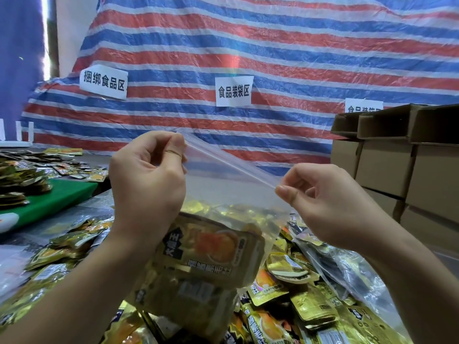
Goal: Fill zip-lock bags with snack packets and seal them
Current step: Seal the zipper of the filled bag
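Observation:
A clear zip-lock bag [223, 194] hangs in front of me with gold snack packets [208, 249] inside its lower part. Its zip strip [231, 162] runs slanting from upper left to lower right. My left hand [146, 180] pinches the left end of the strip between thumb and fingers. My right hand [327, 202] pinches the right end, lower down. The bag is lifted above a heap of loose gold snack packets [293, 301] on the table.
More packets lie piled at the left [22, 175] beside a green board [54, 197]. Stacked cardboard boxes [402, 165] stand at the right. A red, white and blue striped tarp [248, 58] with paper labels hangs behind. Filled clear bags [347, 271] lie at the lower right.

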